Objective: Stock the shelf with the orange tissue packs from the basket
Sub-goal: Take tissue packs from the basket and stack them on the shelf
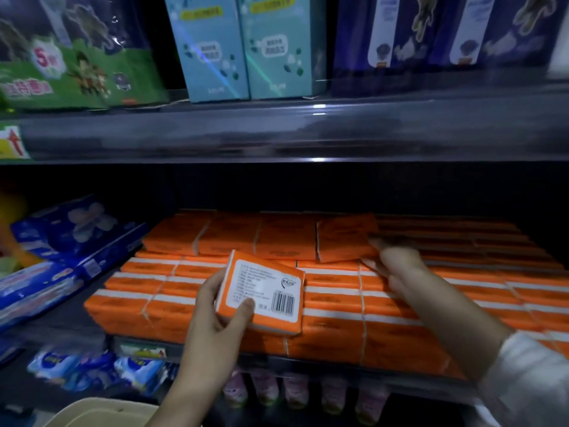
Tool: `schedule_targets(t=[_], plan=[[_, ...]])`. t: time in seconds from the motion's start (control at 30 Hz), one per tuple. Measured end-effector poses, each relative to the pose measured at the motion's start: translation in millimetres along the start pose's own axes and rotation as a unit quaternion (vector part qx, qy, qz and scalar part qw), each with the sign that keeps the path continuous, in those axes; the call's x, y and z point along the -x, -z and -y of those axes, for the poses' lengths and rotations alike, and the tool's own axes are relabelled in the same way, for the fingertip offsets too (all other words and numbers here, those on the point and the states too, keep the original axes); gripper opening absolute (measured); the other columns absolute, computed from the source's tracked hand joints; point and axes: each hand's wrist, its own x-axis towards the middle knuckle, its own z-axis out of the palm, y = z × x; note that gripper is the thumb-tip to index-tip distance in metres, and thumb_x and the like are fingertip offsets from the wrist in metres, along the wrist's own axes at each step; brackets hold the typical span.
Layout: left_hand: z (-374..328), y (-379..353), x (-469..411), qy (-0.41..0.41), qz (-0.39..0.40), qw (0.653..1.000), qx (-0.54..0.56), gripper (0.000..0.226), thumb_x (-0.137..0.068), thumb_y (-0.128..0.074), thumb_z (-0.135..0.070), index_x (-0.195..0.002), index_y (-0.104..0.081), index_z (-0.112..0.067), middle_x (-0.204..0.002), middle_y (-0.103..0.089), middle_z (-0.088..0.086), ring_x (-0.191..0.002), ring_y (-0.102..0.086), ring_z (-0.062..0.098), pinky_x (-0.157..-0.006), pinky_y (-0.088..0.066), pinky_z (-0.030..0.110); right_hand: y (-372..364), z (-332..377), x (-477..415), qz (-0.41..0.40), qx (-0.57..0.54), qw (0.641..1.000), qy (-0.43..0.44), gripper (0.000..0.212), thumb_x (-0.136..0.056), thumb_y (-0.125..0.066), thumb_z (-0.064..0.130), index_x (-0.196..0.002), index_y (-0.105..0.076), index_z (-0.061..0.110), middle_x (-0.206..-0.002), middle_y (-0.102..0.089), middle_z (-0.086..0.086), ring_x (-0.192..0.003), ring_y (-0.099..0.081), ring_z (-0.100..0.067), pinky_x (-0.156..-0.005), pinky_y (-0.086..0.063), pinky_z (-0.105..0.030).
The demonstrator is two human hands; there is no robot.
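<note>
My left hand (217, 306) grips an orange tissue pack (264, 291) in front of the shelf, its white label and barcode facing me. My right hand (397, 266) reaches into the shelf and holds another orange tissue pack (346, 237) by its right edge, on the top layer of the stack. Several orange tissue packs (332, 303) fill the middle shelf in stacked rows. A corner of the cream basket (104, 412) shows at the bottom left.
Blue packs (67, 241) lie on the same shelf to the left. The upper shelf edge (308, 134) overhangs, carrying green, teal and dark blue packages. Below, blue-white packs (101, 369) and pink bottles (295, 389) stand on the lower shelf.
</note>
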Motion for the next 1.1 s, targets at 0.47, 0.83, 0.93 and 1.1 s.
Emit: schedule_targets(t=[0.47, 0.83, 0.93, 1.1], plan=[[-31, -19, 1, -0.231, -0.015, 0.961, -0.149, 0.061, -0.087, -0.058, -0.005, -0.14, -0.033, -0.025, -0.127, -0.046, -0.013, -0.113, -0.045, -0.005, -0.092, -0.039, 0.01, 14, 0, 29, -0.044, 0.259, 0.94, 0.216, 0.05, -0.084, -0.056, 0.052, -0.116, -0.06, 0.014, -0.115, -0.062, -0.008, -0.107, -0.058, -0.026, -0.091, -0.047, -0.039], [-15, -21, 26, -0.499, 0.055, 0.789, -0.354, 0.032, -0.103, -0.021, -0.019, -0.117, -0.049, -0.02, -0.127, -0.044, 0.002, -0.129, -0.039, 0.024, -0.11, -0.031, 0.044, 19, -27, 134, 0.289, -0.023, 0.957, 0.017, 0.021, -0.088, -0.055, 0.014, -0.107, -0.064, 0.012, -0.095, -0.073, -0.01, -0.081, -0.068, -0.018, -0.068, -0.057, -0.03], [-11, -10, 34, -0.394, 0.034, 0.849, -0.35, 0.06, -0.074, -0.046, 0.01, -0.121, -0.043, -0.027, -0.14, -0.03, 0.002, -0.137, -0.023, 0.022, -0.106, -0.018, 0.028, 20, -26, 137, 0.268, -0.038, 0.962, 0.015, 0.022, -0.091, -0.051, 0.007, -0.11, -0.061, 0.009, -0.096, -0.073, -0.009, -0.086, -0.07, -0.02, -0.065, -0.057, -0.028], [-24, 3, 37, -0.077, 0.002, 0.995, -0.059, 0.042, -0.091, -0.055, -0.01, -0.119, -0.04, -0.037, -0.124, -0.045, -0.015, -0.117, -0.046, 0.002, -0.106, -0.038, 0.034, 20, -23, 143, 0.239, -0.056, 0.969, 0.031, 0.031, -0.09, -0.054, 0.006, -0.121, -0.053, 0.012, -0.103, -0.071, -0.009, -0.091, -0.07, -0.019, -0.067, -0.058, -0.028]])
